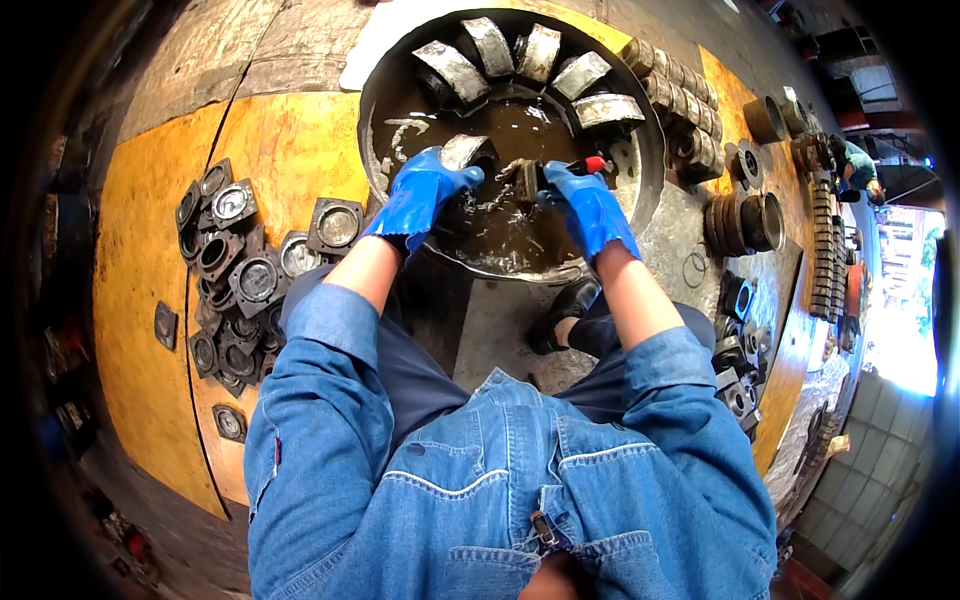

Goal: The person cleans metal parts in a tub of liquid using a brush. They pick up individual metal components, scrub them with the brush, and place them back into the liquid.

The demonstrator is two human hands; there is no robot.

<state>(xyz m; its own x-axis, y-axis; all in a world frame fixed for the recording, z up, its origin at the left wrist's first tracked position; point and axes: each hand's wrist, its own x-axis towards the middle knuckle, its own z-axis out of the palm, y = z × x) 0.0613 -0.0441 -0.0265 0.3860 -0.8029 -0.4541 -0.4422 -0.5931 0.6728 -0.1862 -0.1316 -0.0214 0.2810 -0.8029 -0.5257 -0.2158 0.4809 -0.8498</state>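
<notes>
A wide round metal basin (645, 165) of murky brown liquid stands between my knees. Blue gloves cover both hands. Over the liquid, my left hand (420, 198) is closed on a curved metal block (462, 152) with a pale, worn face. My right hand (590, 208) grips a brush (526, 182); its dark head points toward the block, and a red handle end shows above the glove. A small gap separates brush and block. Several similar curved blocks (488, 46) are arranged in an arc inside the basin's far side.
Square metal parts with round openings (256, 279) lie heaped on yellow boards to the left. Stacked curved blocks (690, 100) sit right of the basin, near metal rings (745, 222). More dark parts (738, 395) lie by my right knee. Another person (860, 170) is far right.
</notes>
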